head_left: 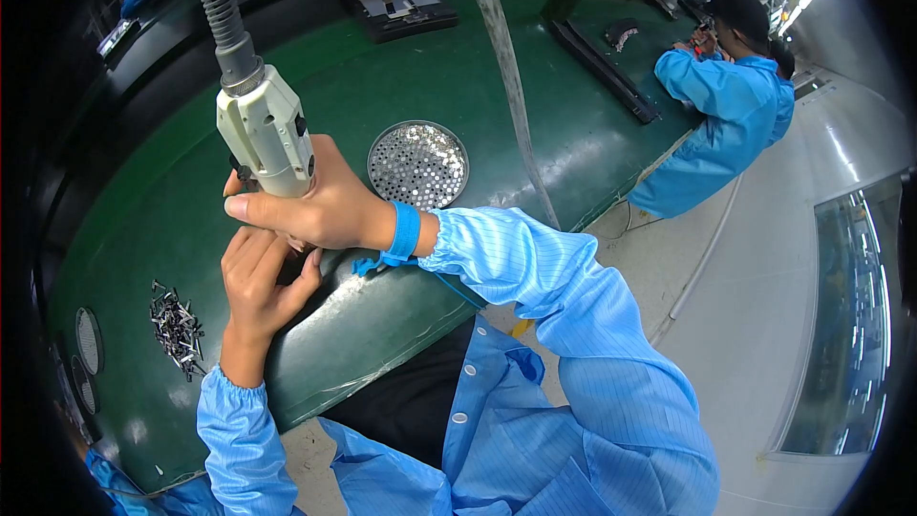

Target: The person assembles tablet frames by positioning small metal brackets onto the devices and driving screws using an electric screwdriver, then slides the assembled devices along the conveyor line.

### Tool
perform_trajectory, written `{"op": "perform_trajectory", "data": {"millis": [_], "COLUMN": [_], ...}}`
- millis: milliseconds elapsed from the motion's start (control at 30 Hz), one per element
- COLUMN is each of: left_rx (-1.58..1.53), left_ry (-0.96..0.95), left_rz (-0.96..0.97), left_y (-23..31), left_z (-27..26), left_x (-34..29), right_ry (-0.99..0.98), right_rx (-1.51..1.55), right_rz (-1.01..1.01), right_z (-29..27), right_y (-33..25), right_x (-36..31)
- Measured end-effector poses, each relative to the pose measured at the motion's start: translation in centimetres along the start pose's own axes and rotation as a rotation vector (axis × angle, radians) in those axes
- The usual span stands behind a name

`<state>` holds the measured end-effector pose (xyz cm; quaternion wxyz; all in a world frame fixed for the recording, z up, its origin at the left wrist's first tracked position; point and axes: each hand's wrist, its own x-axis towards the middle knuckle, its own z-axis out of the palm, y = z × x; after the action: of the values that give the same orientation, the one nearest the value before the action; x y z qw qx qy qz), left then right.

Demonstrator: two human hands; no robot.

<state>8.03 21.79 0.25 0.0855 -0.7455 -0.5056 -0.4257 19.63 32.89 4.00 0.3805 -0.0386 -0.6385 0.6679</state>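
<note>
My right hand is wrapped round a cream-coloured electric screwdriver, held upright over the green bench with its cable running up from the top. A blue band circles that wrist. Just below, my left hand has its fingers curled together close under the tool's lower end. What they pinch is hidden, as is the screwdriver's tip. To the left of my left hand lies a loose pile of dark and silver screws. A round metal tray with many small shiny discs or holes sits beyond my right wrist.
A grey hose or cord hangs across the green bench. A black fixture stands at the far side, and a long dark rail lies to the right. Two small round dishes are at far left. A co-worker works at the right.
</note>
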Motion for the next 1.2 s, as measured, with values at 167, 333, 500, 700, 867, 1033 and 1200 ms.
{"op": "perform_trajectory", "data": {"millis": [167, 333, 500, 700, 867, 1033, 1200], "left_rx": [-0.026, -0.056, -0.020, 0.022, -0.004, -0.051, -0.010], "left_ry": [-0.003, -0.045, -0.012, -0.037, -0.011, -0.037, -0.006], "left_rz": [0.000, 0.018, 0.002, -0.018, -0.013, -0.006, -0.005], "left_y": [0.0, -0.2, -0.2, -0.4, 0.0, 0.2, -0.2], "left_z": [-0.3, -0.7, 0.1, -0.1, 0.0, -0.7, 0.0], "left_x": [0.0, -0.1, -0.1, -0.7, -0.2, 0.0, -0.4], "right_ry": [-0.009, -0.033, 0.016, -0.011, 0.006, -0.034, 0.001], "right_rx": [0.033, 0.060, -0.019, 0.028, -0.002, 0.042, -0.005], "right_rz": [-0.018, 0.020, -0.192, 0.041, -0.053, 0.116, -0.033], "right_z": [0.2, 0.2, 0.1, 0.0, 0.1, 0.0, 0.2], "right_y": [-0.2, -0.2, 1.5, -0.4, 0.4, -0.6, 0.2], "right_x": [-0.1, -0.1, 0.2, 0.0, 0.0, -0.2, 0.0]}}
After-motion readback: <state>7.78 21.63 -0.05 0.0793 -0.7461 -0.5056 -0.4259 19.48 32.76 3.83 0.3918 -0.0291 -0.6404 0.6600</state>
